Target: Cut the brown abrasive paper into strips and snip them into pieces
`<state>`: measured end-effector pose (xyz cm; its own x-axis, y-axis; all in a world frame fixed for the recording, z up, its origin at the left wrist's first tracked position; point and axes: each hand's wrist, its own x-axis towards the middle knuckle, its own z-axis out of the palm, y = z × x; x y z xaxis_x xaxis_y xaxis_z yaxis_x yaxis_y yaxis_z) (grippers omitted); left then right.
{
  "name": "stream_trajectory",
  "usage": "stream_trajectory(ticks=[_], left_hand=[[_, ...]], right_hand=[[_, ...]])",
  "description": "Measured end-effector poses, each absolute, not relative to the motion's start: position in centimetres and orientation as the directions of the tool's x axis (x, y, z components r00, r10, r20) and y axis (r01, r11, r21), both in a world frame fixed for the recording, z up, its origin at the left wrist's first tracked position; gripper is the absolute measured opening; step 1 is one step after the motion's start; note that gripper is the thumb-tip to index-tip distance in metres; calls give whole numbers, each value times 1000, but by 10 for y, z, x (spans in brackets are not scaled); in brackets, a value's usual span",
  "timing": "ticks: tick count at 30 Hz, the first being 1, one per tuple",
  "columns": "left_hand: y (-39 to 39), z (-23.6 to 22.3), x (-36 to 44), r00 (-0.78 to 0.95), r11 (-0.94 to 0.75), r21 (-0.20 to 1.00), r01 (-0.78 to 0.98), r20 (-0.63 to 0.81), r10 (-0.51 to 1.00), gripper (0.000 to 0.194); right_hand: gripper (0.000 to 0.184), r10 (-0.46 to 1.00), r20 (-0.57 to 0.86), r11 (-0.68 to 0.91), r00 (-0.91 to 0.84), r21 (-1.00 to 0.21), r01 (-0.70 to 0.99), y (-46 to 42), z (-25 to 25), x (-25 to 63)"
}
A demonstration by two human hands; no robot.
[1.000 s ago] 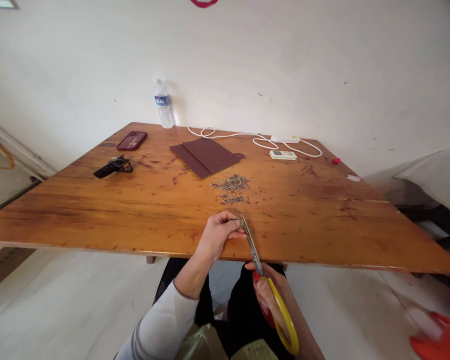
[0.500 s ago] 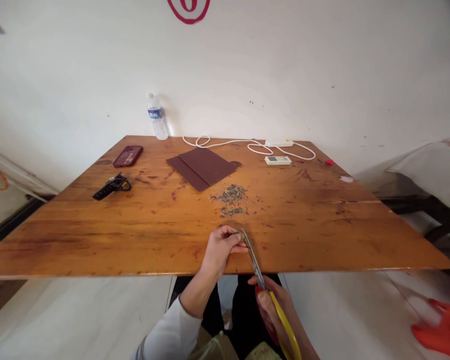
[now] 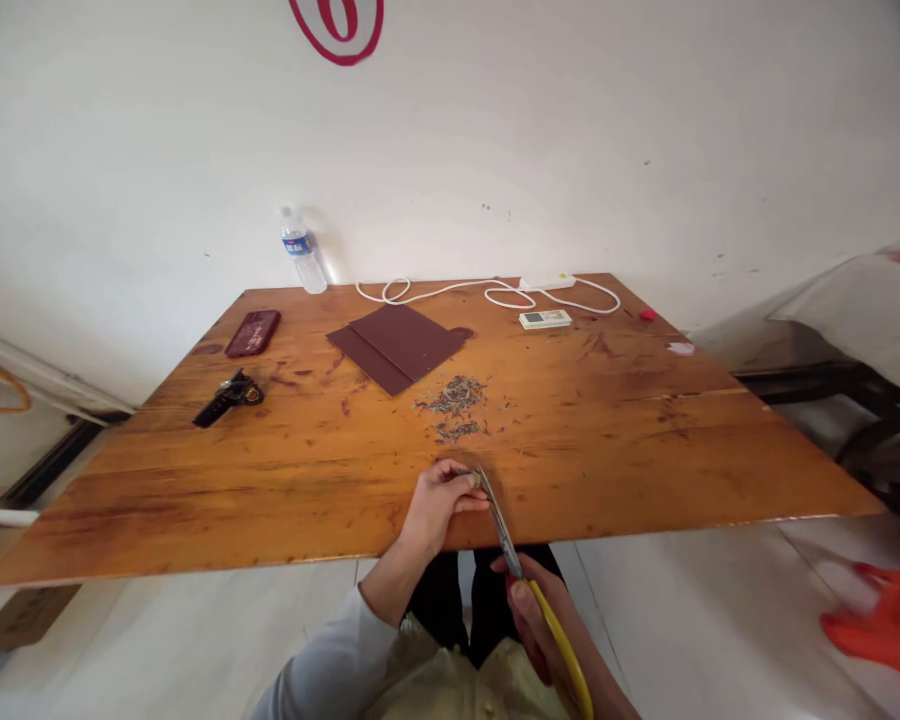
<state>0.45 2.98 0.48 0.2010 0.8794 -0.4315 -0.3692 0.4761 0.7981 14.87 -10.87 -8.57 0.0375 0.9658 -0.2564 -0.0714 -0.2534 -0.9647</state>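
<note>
My left hand (image 3: 436, 502) pinches a small greenish-brown piece (image 3: 477, 481) just above the table's front edge; its exact kind is too small to make out. Wrapped round the yellow and red handles of a pair of scissors (image 3: 507, 545) is my right hand (image 3: 538, 592). The long metal blades point up and away, with their tips beside the pinched piece, and look nearly closed. Beyond my hands lies a heap of thin dry clippings (image 3: 457, 394), with a smaller pile of clippings (image 3: 456, 430) nearer to me.
Dark red boards (image 3: 397, 345) lie behind the clippings. At the left are a phone (image 3: 253, 333) and a black-strapped watch-like item (image 3: 227, 398). A water bottle (image 3: 304, 255), a white power strip (image 3: 547, 283) with cable and a remote (image 3: 545, 319) are along the back of the wooden table (image 3: 615, 440).
My view has turned and tilted slightly, so the whole table appears rotated. Both hands keep their holds, the scissor blades staying beside the small piece.
</note>
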Motion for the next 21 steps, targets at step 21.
stream_trajectory(ticks=[21], left_hand=[[31, 6, 5, 209, 512, 790, -336, -468, 859, 27]], right_hand=[[68, 959, -285, -285, -5, -958, -43, -110, -70, 163]])
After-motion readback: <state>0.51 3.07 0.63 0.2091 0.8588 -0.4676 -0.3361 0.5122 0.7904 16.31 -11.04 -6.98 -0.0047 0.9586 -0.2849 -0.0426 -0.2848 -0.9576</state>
